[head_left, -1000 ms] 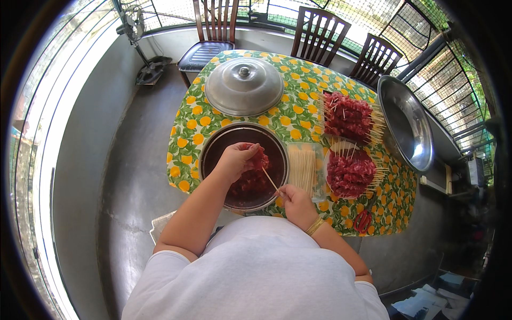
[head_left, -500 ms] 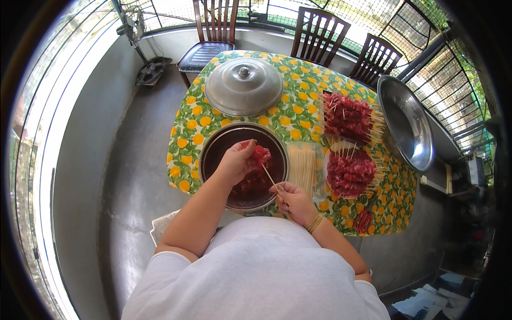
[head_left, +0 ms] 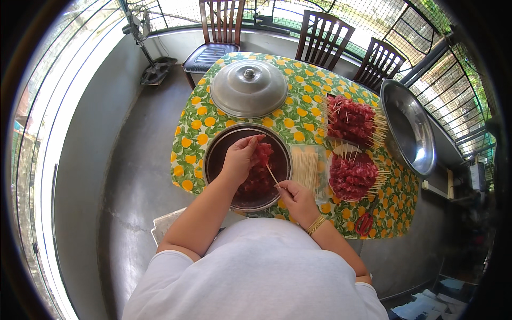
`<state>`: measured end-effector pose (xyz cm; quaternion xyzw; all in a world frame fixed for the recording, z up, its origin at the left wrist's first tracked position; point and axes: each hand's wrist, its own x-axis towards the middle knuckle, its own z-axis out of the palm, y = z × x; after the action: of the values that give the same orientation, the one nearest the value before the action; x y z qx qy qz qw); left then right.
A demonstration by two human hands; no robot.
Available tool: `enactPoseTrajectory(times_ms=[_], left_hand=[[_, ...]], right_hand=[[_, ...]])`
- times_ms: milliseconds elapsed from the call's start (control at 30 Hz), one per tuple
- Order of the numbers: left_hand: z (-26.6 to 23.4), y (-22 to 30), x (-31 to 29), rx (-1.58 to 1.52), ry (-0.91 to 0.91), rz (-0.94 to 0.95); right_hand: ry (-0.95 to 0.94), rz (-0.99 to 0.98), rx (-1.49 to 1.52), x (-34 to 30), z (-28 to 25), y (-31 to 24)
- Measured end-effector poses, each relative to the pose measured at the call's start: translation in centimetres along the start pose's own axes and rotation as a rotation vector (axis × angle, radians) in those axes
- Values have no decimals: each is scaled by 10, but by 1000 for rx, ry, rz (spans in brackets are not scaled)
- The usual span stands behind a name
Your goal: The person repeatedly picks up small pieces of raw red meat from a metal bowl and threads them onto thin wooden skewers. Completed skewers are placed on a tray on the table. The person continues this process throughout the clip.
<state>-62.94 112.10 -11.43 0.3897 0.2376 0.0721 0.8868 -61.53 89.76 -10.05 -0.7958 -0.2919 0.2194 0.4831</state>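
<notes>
Red meat (head_left: 262, 153) hung over the pot (head_left: 216, 153), pinched by the left hand (head_left: 238, 159), while the right hand (head_left: 298, 202) grasped the near end of a wooden skewer (head_left: 272, 173) whose far end met that meat; bare sticks (head_left: 305, 169) lay in a clear tray (head_left: 321, 184) alongside

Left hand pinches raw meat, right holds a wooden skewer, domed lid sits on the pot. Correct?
No: the head view shows the domed lid on the fruit-print tablecloth beyond the uncovered pot. Left hand pinches raw meat, right hand holds a wooden skewer.
</notes>
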Motion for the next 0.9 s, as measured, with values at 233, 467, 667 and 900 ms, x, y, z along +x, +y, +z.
enactPoseTrajectory(times_ms=[233, 467, 667, 900], left_hand=[[-4, 15, 3, 332, -147, -43], [-6, 10, 4, 78, -69, -193], [-12, 1, 13, -115, -40, -214], [-21, 16, 19, -73, 44, -73]], right_hand=[[66, -112, -113, -2, -5, -8], [97, -167, -68, 0, 0, -4], [67, -72, -65, 7, 7, -9], [-65, 57, -72, 8, -6, -24]])
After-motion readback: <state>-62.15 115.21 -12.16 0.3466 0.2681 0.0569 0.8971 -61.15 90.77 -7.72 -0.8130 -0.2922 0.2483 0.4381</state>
